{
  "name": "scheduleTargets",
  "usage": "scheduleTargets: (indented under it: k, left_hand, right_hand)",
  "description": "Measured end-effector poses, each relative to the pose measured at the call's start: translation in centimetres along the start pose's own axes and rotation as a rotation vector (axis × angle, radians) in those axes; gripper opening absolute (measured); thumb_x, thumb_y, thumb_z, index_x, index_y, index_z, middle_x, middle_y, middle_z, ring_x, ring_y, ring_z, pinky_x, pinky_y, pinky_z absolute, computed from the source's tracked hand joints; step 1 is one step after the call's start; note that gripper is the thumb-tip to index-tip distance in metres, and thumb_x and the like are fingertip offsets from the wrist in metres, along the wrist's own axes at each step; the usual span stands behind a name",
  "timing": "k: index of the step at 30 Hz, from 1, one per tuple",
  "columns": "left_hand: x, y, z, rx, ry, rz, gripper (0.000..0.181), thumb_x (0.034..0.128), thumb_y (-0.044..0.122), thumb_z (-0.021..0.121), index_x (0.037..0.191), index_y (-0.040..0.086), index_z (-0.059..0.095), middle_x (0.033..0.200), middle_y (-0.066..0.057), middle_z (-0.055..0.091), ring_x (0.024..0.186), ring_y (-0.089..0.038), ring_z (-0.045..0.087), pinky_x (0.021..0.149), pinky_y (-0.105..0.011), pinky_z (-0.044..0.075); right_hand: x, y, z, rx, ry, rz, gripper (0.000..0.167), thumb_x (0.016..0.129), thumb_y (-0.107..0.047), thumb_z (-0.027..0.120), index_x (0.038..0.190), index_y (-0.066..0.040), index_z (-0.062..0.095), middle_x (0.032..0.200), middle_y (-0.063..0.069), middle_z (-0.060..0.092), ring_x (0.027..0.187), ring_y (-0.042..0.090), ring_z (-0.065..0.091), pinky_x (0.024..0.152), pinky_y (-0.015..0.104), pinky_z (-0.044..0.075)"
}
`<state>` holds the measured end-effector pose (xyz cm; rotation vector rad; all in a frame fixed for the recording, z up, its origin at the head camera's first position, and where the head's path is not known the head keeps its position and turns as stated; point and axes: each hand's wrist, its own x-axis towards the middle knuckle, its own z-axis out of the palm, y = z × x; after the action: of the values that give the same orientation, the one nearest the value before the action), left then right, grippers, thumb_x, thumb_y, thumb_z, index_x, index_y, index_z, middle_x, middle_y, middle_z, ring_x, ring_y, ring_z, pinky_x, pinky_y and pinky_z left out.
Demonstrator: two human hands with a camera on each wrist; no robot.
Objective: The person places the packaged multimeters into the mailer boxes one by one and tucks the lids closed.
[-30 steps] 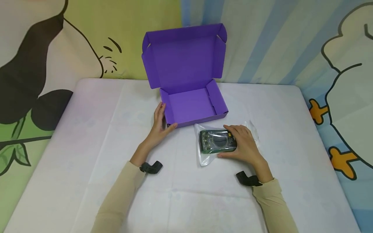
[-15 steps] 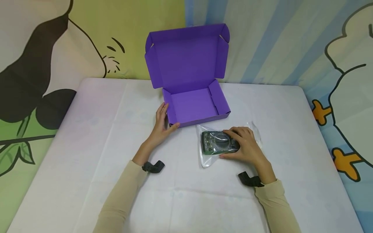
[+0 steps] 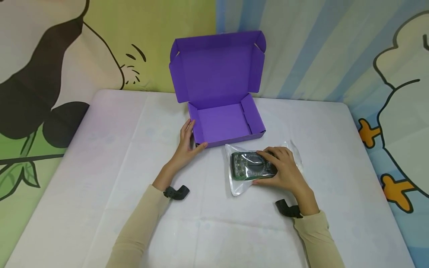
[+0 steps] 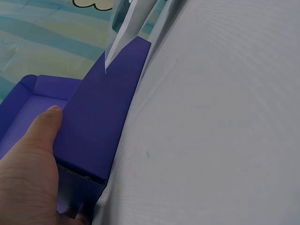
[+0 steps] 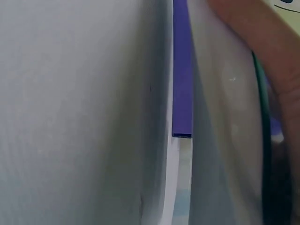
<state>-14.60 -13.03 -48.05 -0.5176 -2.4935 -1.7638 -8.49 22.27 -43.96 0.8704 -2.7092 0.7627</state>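
A purple cardboard box [image 3: 222, 121] stands with its lid raised at the back of the table, and its inside is bare. My left hand [image 3: 186, 149] grips the box's near left corner, its thumb against the front wall [image 4: 98, 112] and its fingers along the left side. In front of the box is a dark green multimeter [image 3: 249, 166] with a round dial, inside a clear plastic bag [image 3: 237, 188]. My right hand [image 3: 283, 171] holds the bagged multimeter across its right end, covering that part. The right wrist view shows the bag [image 5: 227, 93] close up.
A white cloth covers the table [image 3: 161, 230]. Behind it hangs a cartoon-printed backdrop [image 3: 311, 48] that the raised lid stands close to. Black camera mounts [image 3: 177, 192] sit on both wrists.
The head view has shifted slightly. The bagged multimeter has turned very slightly in my right hand. My left hand keeps its place on the box corner.
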Motion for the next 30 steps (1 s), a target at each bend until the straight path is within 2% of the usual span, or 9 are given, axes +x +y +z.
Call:
scheduleTargets:
  k: [2, 9, 13, 18, 25, 30]
  left_hand:
    - [-0.1, 0.3, 0.0, 0.002, -0.003, -0.002, 0.094, 0.0885, 0.004, 0.070, 0.157, 0.009, 0.006, 0.160, -0.018, -0.006, 0.148, -0.033, 0.006, 0.121, -0.048, 0.014]
    - [-0.5, 4.1, -0.6, -0.008, -0.028, -0.018, 0.087, 0.0887, 0.000, 0.067, 0.153, -0.005, 0.008, 0.158, -0.025, -0.005, 0.147, -0.039, 0.008, 0.120, -0.050, 0.014]
    - [-0.5, 4.4, -0.7, -0.009, -0.029, -0.020, 0.086, 0.0890, -0.002, 0.066, 0.153, -0.006, 0.008, 0.157, -0.027, -0.004, 0.147, -0.040, 0.008, 0.120, -0.050, 0.014]
    - [-0.6, 4.2, -0.7, -0.009, -0.030, -0.030, 0.086, 0.0899, 0.001, 0.066, 0.153, -0.004, 0.008, 0.158, -0.025, -0.005, 0.147, -0.040, 0.008, 0.120, -0.050, 0.014]
    - [-0.2, 0.0, 0.0, 0.006, 0.001, -0.006, 0.092, 0.0899, 0.017, 0.071, 0.158, 0.016, 0.008, 0.162, -0.004, -0.005, 0.148, -0.024, 0.009, 0.121, -0.042, 0.016]
    - [-0.1, 0.0, -0.1, 0.004, -0.005, -0.002, 0.092, 0.0898, 0.014, 0.071, 0.157, 0.014, 0.008, 0.162, -0.007, -0.005, 0.148, -0.027, 0.009, 0.121, -0.044, 0.016]
  right_hand:
    - [0.0, -0.1, -0.1, 0.002, 0.003, -0.005, 0.093, 0.058, -0.070, 0.080, 0.132, -0.016, 0.060, 0.122, 0.013, 0.058, 0.116, 0.035, 0.047, 0.105, 0.059, 0.027]
    - [-0.1, -0.2, -0.9, 0.029, 0.005, -0.016, 0.094, 0.052, -0.057, 0.090, 0.132, -0.016, 0.061, 0.123, 0.013, 0.057, 0.116, 0.034, 0.046, 0.106, 0.059, 0.025]
    - [-0.1, 0.0, -1.3, 0.041, 0.038, -0.024, 0.094, 0.051, -0.054, 0.091, 0.131, -0.015, 0.061, 0.123, 0.013, 0.057, 0.115, 0.034, 0.046, 0.105, 0.059, 0.025]
    - [-0.2, 0.0, -1.3, 0.053, 0.093, -0.017, 0.092, 0.053, -0.056, 0.090, 0.129, -0.012, 0.062, 0.121, 0.016, 0.058, 0.112, 0.037, 0.048, 0.103, 0.059, 0.027]
    - [0.0, -0.5, -1.3, 0.044, 0.151, 0.074, 0.092, 0.053, -0.055, 0.090, 0.129, -0.013, 0.062, 0.122, 0.017, 0.058, 0.114, 0.037, 0.048, 0.105, 0.059, 0.025]
    - [0.1, -0.4, -1.3, 0.011, 0.197, 0.111, 0.091, 0.051, -0.049, 0.091, 0.129, -0.013, 0.062, 0.120, 0.018, 0.058, 0.113, 0.041, 0.046, 0.103, 0.061, 0.024]
